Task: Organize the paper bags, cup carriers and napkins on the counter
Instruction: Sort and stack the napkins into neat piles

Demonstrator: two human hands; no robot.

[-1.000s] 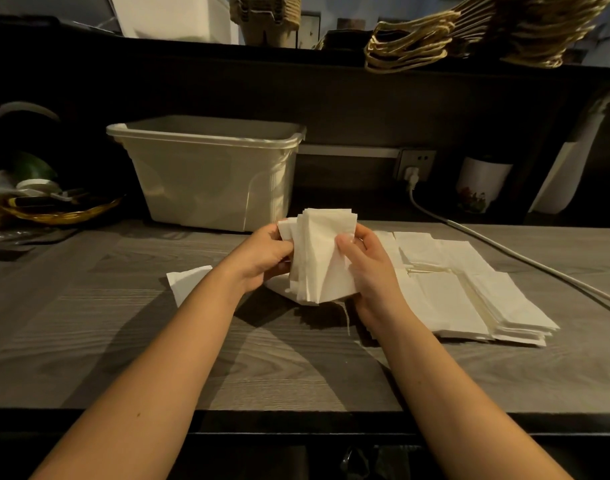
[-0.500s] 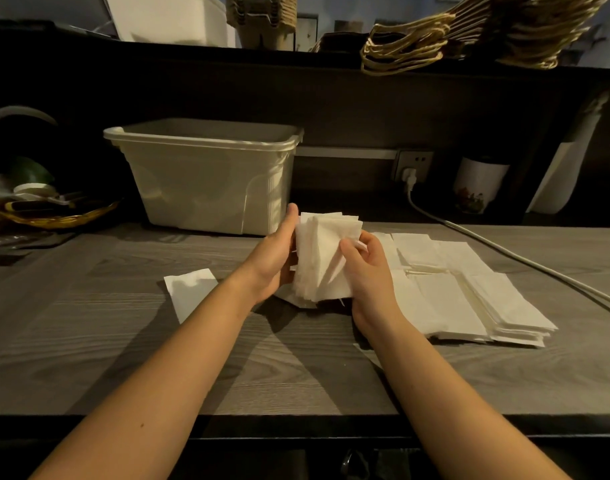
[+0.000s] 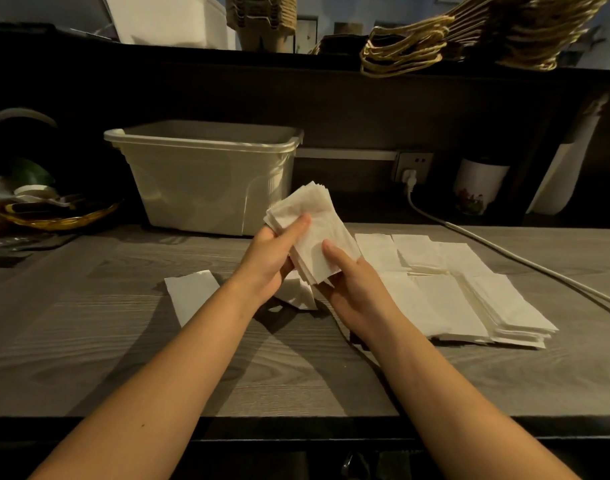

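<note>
we hold a small stack of napkins [image 3: 314, 230] tilted above the counter [image 3: 106, 341], just in front of the plastic bin [image 3: 206, 181]. it looks light, soft and floppy, its sheets apt to fan and slip, so the edges seem the best hold. our left hand [image 3: 267, 261] curls round its left side, thumb on top; our right hand [image 3: 353, 292] grips the lower end, thumb pressing the top sheet.

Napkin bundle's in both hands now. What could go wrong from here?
The napkin bundle is fanned at its top; sheets may slip from the left hand and right hand.
A loose napkin lies beside the left forearm; a sweep could push it away.
The cord runs close behind the stacked napkins and might get snagged.
</note>
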